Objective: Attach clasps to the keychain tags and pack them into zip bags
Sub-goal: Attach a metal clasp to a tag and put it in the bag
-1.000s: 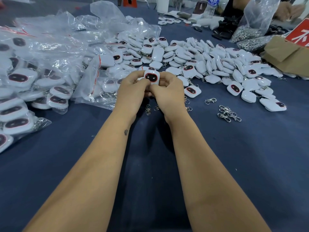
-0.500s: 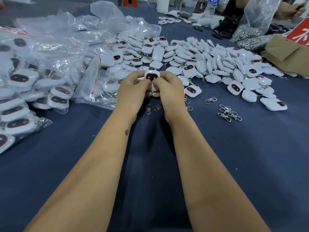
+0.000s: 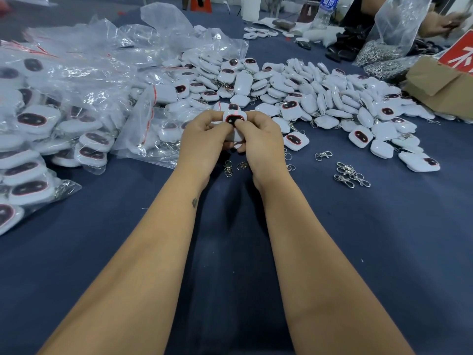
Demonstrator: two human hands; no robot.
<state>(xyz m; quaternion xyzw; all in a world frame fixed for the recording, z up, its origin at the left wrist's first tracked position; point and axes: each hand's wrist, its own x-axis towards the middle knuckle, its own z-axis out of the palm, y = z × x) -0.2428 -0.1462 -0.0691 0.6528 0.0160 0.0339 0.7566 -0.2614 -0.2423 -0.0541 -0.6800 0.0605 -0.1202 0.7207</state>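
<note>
Head view is showing two bare forearms stretching forward over a dark blue desk. The left hand and the right hand are meeting just above the desk, and both are pinching one white tag between thumbs and curled fingers; its dark oval face with a red rim is pointing toward the camera. Whether a clasp is already hanging on that tag cannot be told, since the fingers are hiding its lower part.

Just below the tag, a few small metal rings are lying on the desk between the wrists. To the right of the tag, a single clasp is lying alone, and a small cluster of clasps is lying a little further right.

To the left of the tag, clear zip bags filled with tags are crowding the desk edge. Beyond the tag, a broad heap of loose white tags is spreading to the right. Further behind that heap, a cardboard box is sitting beside a clear bag of metal clasps, with a water bottle and another person's hand at the far edge.
</note>
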